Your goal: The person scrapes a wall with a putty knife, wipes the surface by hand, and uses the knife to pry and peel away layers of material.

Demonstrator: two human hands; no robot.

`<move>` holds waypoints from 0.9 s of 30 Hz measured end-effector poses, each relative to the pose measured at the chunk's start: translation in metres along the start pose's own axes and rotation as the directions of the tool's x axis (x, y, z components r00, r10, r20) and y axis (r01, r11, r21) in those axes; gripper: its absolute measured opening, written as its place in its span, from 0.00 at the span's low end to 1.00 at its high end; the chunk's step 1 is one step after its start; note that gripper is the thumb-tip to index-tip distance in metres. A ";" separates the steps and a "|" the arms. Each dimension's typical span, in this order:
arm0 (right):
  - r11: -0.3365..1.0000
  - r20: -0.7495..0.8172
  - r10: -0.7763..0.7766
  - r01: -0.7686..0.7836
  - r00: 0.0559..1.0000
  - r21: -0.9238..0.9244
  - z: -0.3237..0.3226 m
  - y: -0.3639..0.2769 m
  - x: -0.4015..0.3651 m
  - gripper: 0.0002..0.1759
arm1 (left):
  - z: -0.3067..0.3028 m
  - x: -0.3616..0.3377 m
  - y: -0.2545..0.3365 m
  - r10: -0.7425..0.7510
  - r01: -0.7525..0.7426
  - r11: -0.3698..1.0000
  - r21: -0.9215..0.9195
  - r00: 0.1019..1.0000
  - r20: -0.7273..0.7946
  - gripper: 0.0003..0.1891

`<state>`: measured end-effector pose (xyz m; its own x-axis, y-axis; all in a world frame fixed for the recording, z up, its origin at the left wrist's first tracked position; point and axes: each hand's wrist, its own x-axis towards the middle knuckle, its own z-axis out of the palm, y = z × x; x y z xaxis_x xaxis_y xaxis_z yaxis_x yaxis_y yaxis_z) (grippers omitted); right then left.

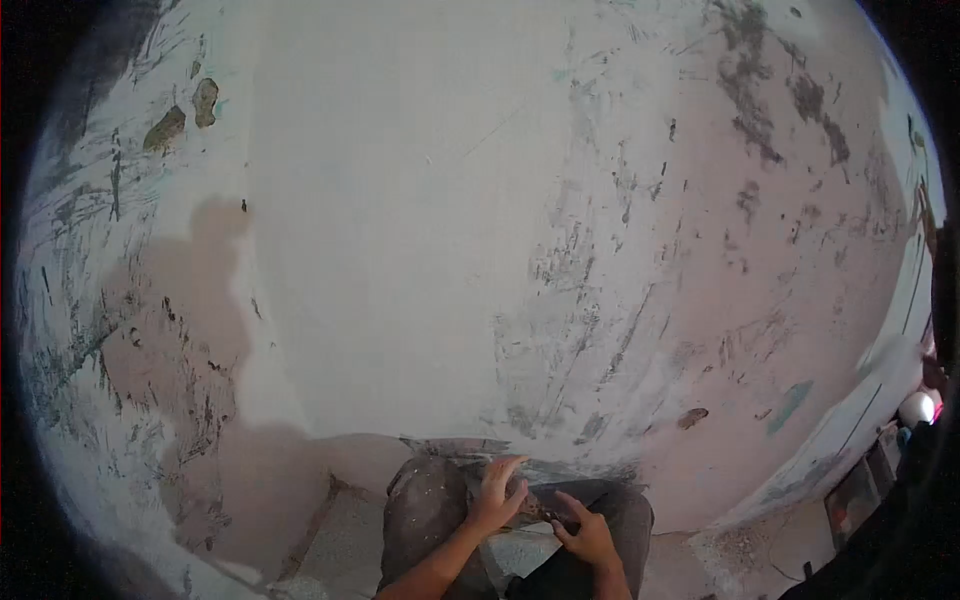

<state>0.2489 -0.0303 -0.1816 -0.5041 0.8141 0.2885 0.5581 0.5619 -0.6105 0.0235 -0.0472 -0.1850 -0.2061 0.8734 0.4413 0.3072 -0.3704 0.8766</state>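
My left hand (497,497) is above the gap between my knees, its fingers apart and nothing seen in it. To its right, my right hand (588,532) is held with thumb and fingers apart, near the right knee (632,510). The two hands do not touch. A small brownish patch (533,510) shows between and behind them; what it is cannot be made out. Dusty dark trousers (425,490) cover my bent legs. In front stands a wall (390,220) with a smooth pale area in the middle.
Dark smears (750,90) and chipped spots (205,102) mark the wall. A shadow (190,290) falls across its left side. Rough floor (345,540) shows beside my legs. At the right edge are a white round object (916,408) and a dark frame-like object (853,505).
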 end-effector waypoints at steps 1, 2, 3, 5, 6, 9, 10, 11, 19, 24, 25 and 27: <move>0.997 -0.015 0.020 -0.019 1.000 0.072 0.001 -0.001 0.002 0.35 | -0.003 0.000 -0.004 0.138 -0.129 0.982 0.140 0.989 -0.053 0.22; 0.988 -0.025 0.047 -0.043 0.999 0.147 0.000 -0.008 0.001 0.34 | -0.007 -0.002 -0.007 0.274 -0.241 0.928 0.283 0.958 -0.081 0.22; 0.987 -0.037 0.071 -0.065 0.997 0.146 -0.003 -0.016 0.003 0.32 | -0.012 -0.003 -0.010 0.208 -0.177 0.946 0.273 0.974 -0.090 0.25; 0.972 -0.076 0.124 -0.106 0.989 0.208 0.001 -0.024 0.003 0.32 | -0.021 -0.008 -0.027 0.097 -0.075 0.967 0.245 0.992 -0.082 0.26; 0.956 -0.122 0.167 -0.130 0.978 0.264 0.001 -0.024 0.005 0.32 | -0.024 -0.007 -0.036 0.000 0.016 0.976 0.215 0.997 -0.074 0.28; 0.978 -0.330 0.128 -0.063 0.935 0.201 0.010 -0.007 0.005 0.26 | -0.022 -0.002 -0.054 -0.123 0.125 0.992 -0.019 0.990 0.066 0.30; 0.984 -0.437 0.084 -0.005 0.895 0.179 0.008 -0.006 0.004 0.24 | -0.014 -0.003 -0.059 -0.172 0.191 0.973 -0.132 0.974 0.144 0.31; 0.990 -0.475 0.085 -0.019 0.876 0.142 0.007 -0.001 0.003 0.22 | -0.012 -0.005 -0.043 -0.163 0.189 0.966 -0.176 0.975 0.152 0.30; 0.906 -0.465 0.269 -0.058 0.843 0.420 0.007 0.045 0.004 0.16 | -0.022 -0.005 -0.025 -0.184 0.277 0.865 -0.418 0.951 0.249 0.31; 0.920 -0.423 0.249 -0.076 0.871 0.385 0.002 -0.003 0.006 0.15 | -0.031 -0.004 -0.018 -0.207 0.299 0.886 -0.354 0.939 0.275 0.31; 0.926 -0.412 0.245 -0.086 0.878 0.367 0.008 0.013 0.004 0.16 | -0.031 -0.006 -0.018 -0.191 0.270 0.905 -0.329 0.948 0.253 0.32; 0.936 -0.381 0.225 -0.090 0.897 0.339 0.006 0.018 0.005 0.16 | -0.024 -0.008 -0.032 -0.157 0.220 0.923 -0.315 0.964 0.215 0.33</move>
<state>0.2522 -0.0175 -0.1957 -0.0752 0.9121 0.4029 0.3444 0.4029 -0.8480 -0.0073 -0.0496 -0.2117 -0.0472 0.9679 0.2467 -0.0547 -0.2491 0.9669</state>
